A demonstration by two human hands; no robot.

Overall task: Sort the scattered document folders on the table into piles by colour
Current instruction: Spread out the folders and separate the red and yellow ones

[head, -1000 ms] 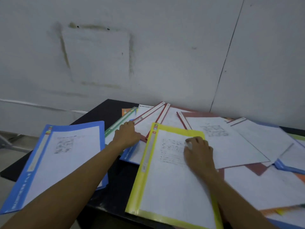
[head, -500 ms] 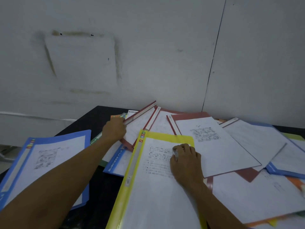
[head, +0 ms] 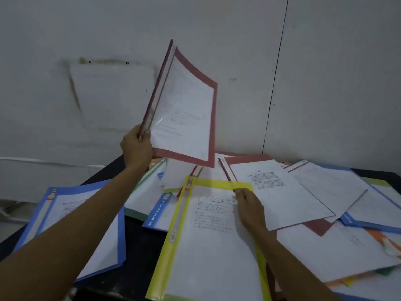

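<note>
My left hand (head: 136,146) grips the lower spine corner of a red folder (head: 186,105) and holds it up in the air in front of the wall, tilted nearly upright. My right hand (head: 249,208) rests flat on a yellow folder (head: 208,246) lying in the middle of the black table (head: 143,242). A blue folder (head: 71,227) lies alone at the left. Behind the yellow one lie a second blue folder (head: 160,210), a green folder (head: 141,198) and another red folder (head: 275,192), overlapping.
More folders, blue (head: 373,216) and orange (head: 382,237) among them, are heaped at the right side of the table. A white wall (head: 86,94) stands close behind the table. The table's left edge drops to the floor (head: 13,222).
My left hand has lifted the red folder off the heap and raised it high in front of the wall. My right hand has stayed on the yellow folder.
</note>
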